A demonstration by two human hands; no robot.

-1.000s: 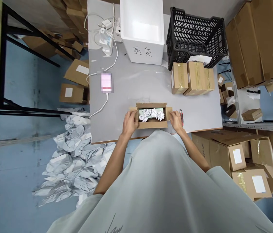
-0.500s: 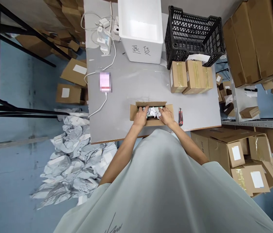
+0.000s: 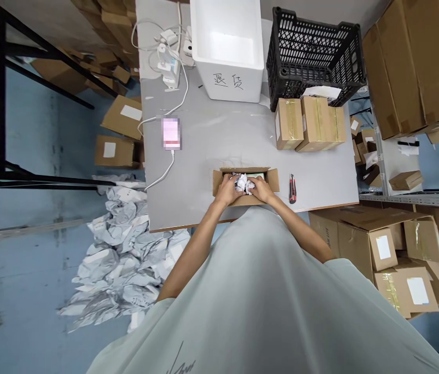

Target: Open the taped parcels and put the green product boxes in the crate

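Observation:
A small open cardboard box lies at the near edge of the grey table, its flaps spread. Crumpled white paper fills it over something pale green. My left hand and my right hand are both inside the box, fingers curled round the paper wad from either side. A red utility knife rests on the table just right of the box.
Behind stand a white foam box, a black plastic crate and taped cartons. A phone on a white cable lies left. Crumpled grey mailer bags litter the floor left; cardboard boxes crowd the right.
My hands left the box's side flaps, went into the box and closed together round the crumpled paper in the middle.

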